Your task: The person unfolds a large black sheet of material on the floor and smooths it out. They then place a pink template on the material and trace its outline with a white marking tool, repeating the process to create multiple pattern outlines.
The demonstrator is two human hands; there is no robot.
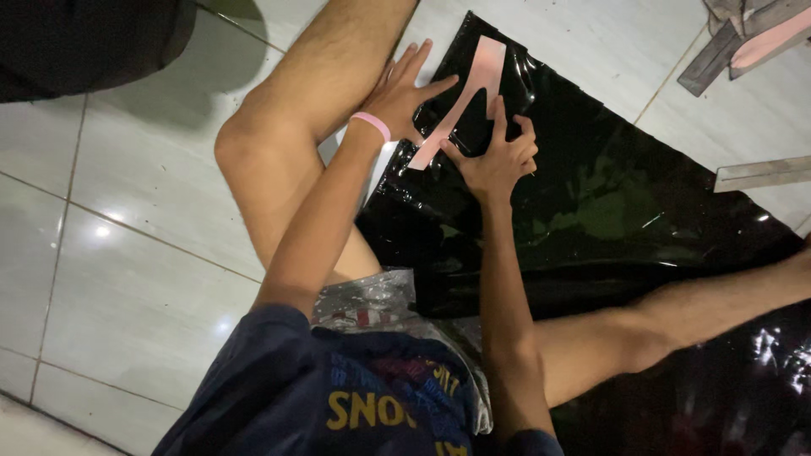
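While both hands press — left hand, right hand — pink template, black sheet

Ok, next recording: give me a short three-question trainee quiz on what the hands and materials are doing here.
1. True or false: the pink template lies on the black glossy sheet.
2. Which hand wears the pink wristband? A) left hand B) right hand C) neither
3. What surface is the black glossy sheet spread over?

Key
1. True. The template rests flat on the sheet, with both hands pressing near it.
2. A. The band circles the left wrist.
3. The white tiled floor, where the person sits with legs either side of the sheet.
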